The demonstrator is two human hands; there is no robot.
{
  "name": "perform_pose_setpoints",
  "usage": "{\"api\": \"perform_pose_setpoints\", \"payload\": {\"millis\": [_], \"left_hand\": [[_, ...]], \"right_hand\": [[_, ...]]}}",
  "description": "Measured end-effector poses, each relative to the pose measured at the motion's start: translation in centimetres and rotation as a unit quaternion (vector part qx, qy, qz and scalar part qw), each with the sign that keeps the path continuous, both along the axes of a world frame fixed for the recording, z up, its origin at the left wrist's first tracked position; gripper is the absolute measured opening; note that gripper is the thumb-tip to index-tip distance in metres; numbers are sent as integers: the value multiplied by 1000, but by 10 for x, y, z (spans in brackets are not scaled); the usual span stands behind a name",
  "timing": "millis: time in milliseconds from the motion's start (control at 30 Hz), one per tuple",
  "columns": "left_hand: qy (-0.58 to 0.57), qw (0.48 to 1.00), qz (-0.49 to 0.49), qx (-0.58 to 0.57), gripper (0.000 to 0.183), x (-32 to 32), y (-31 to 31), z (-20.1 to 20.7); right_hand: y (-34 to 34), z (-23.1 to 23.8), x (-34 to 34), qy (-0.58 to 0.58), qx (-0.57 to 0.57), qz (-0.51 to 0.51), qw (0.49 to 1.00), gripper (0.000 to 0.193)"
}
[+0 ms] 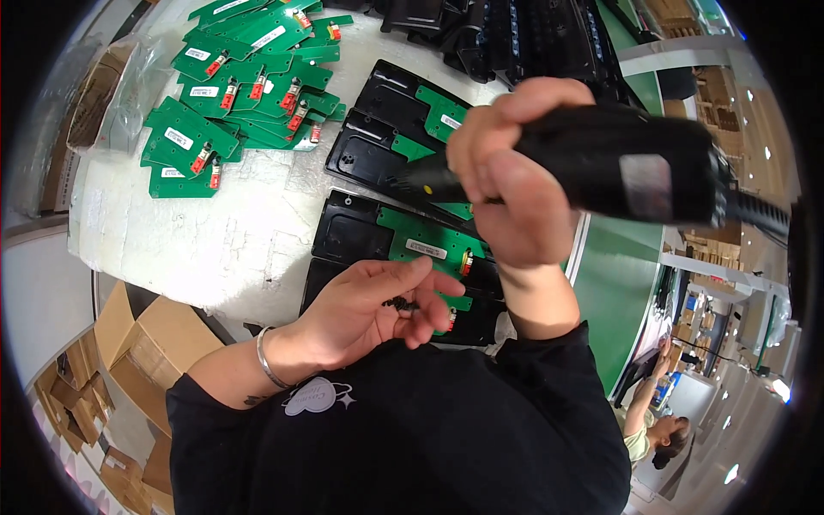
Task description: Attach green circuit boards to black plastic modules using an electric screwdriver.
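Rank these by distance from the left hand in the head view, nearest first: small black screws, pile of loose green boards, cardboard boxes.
1. Small black screws: in the left hand palm.
2. Cardboard boxes: lower left, below the table edge.
3. Pile of loose green boards: upper left, on the table.

Black electric screwdriver (tip down); small black screws

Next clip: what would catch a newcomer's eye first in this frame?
The big black power screwdriver gripped in the right hand dominates the upper right, its tip pointing down at black trays fitted with green circuit boards. Just below, the left hand lies palm up with small dark screws cupped in it. A loose heap of green boards with red parts fills the table's upper left.
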State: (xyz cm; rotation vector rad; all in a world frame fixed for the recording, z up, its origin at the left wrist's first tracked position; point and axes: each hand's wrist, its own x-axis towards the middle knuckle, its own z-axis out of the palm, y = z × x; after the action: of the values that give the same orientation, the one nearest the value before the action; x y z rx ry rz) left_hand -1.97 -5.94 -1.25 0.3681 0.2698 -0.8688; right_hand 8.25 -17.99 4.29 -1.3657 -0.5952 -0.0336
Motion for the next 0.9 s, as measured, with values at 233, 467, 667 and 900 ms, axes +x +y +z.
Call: {"api": "perform_pose_setpoints", "payload": {"millis": [233,467,667,900], "left_hand": [[-43,998,32,-23,37,-3,4,-10],[41,991,129,-19,36,9,4,-4],[33,974,207,-86,27,16,-1,-12],[17,975,202,-88,21,15,-5,-13]], "right_hand": [[-1,-16,10,38,70,53,995,28],[-9,15,-3,-19,114,85,990,27],[-34,50,-18,-22,135,172,976,28],[-44,57,-29,-25,143,158,977,29]]}}
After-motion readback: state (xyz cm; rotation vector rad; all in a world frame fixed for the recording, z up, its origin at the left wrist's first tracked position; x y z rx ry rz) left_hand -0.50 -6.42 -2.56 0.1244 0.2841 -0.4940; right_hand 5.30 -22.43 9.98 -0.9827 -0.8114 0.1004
